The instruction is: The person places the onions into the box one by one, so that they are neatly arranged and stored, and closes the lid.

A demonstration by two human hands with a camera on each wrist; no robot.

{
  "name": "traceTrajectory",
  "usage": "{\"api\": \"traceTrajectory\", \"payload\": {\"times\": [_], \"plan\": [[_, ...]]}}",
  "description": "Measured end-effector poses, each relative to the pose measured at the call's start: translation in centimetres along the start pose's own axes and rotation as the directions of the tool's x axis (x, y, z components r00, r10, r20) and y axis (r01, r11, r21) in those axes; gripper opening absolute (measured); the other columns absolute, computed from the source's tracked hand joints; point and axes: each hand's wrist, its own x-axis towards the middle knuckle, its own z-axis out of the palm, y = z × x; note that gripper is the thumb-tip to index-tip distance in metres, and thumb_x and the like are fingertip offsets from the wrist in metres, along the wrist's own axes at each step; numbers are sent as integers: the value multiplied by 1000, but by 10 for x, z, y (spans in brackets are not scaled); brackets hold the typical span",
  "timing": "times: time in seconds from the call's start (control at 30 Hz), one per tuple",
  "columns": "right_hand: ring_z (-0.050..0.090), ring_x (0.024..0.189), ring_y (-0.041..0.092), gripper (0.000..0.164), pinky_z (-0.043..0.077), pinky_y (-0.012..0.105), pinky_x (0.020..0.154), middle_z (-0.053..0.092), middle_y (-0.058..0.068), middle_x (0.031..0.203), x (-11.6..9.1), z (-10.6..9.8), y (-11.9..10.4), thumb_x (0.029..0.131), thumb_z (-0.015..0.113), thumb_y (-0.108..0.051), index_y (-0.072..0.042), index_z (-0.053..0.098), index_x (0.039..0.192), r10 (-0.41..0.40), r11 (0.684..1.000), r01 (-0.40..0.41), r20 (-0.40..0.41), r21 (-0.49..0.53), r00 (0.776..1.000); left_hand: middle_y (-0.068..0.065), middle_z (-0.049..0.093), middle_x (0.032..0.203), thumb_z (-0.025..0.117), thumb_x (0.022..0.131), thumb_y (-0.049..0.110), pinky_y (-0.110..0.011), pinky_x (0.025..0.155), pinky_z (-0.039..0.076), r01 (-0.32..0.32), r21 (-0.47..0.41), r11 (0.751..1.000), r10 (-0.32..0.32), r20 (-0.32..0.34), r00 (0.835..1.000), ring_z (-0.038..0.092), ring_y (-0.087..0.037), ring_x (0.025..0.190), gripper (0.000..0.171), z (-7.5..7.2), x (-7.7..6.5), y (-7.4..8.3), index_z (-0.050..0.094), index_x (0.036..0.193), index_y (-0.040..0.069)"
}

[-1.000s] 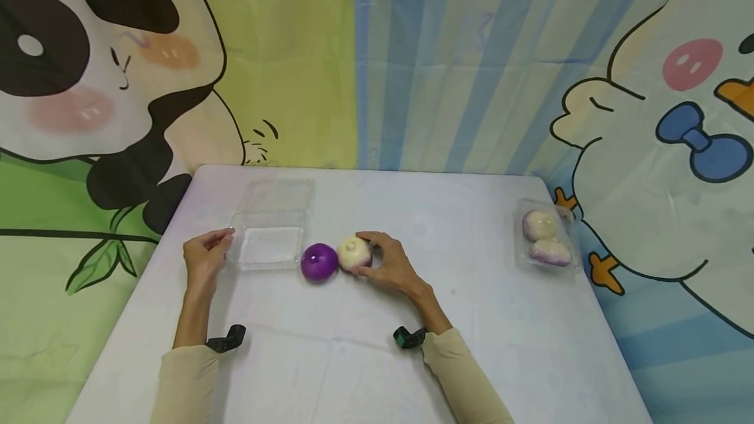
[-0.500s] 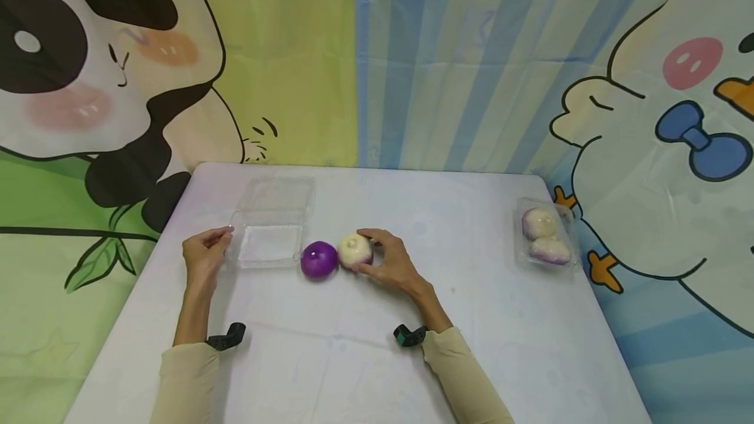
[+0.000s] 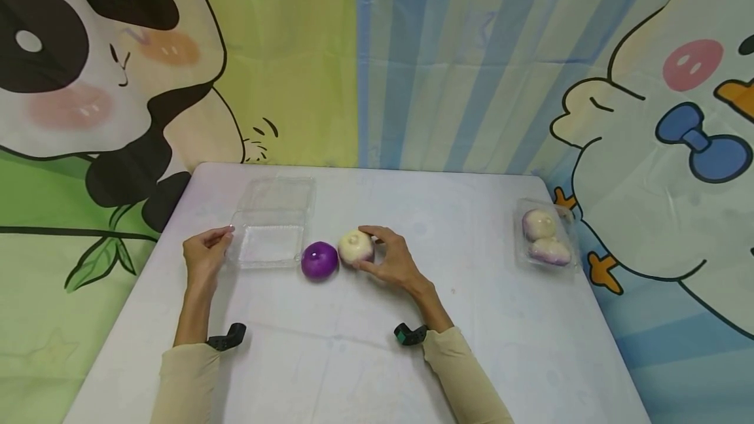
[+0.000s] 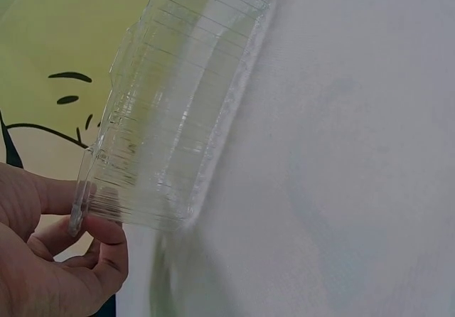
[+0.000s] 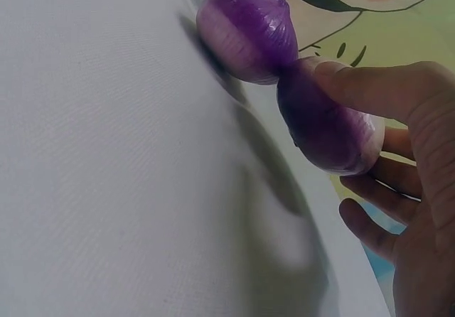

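My left hand pinches the left rim of a clear plastic container between thumb and fingers. The container's lid lies folded back behind it, and nothing sits inside. In the left wrist view, thumb and curled fingers hold a corner of the ribbed wall. My right hand grips a pale onion with purple sides, thumb on the near side and fingers on the far side. Close at its left stands a deep purple onion, right by the container; the right wrist view shows both onions side by side.
At the table's right edge stands a clear plastic pack with two pale onions in it. The white table ends at a printed cloth backdrop. Each wrist wears a small black camera.
The right hand and the pale onion have shifted very slightly away from the person. The left hand, the container and the purple onion have stayed in place.
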Motion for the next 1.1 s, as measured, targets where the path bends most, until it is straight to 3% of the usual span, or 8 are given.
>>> {"api": "traceTrajectory", "payload": {"times": [0.33, 1.1], "plan": [[68, 131, 31, 73, 62, 52, 104, 73, 14, 141, 2, -7, -3, 79, 99, -13, -6, 67, 145, 21, 999, -19, -31, 38, 999, 18, 64, 91, 65, 110, 15, -12, 62, 49, 1, 18, 1000, -1, 5, 1000, 55, -7, 86, 33, 0, 0, -1, 74, 138, 2], [67, 132, 29, 74, 60, 57, 106, 72, 12, 143, 9, -9, -10, 79, 99, -14, -7, 67, 145, 11, 996, -6, -55, 93, 998, 20, 63, 89, 65, 110, 15, -12, 65, 51, -10, 8, 1000, 10, 14, 1000, 56, -6, 87, 33, -1, 0, 0, 73, 138, 1]]}}
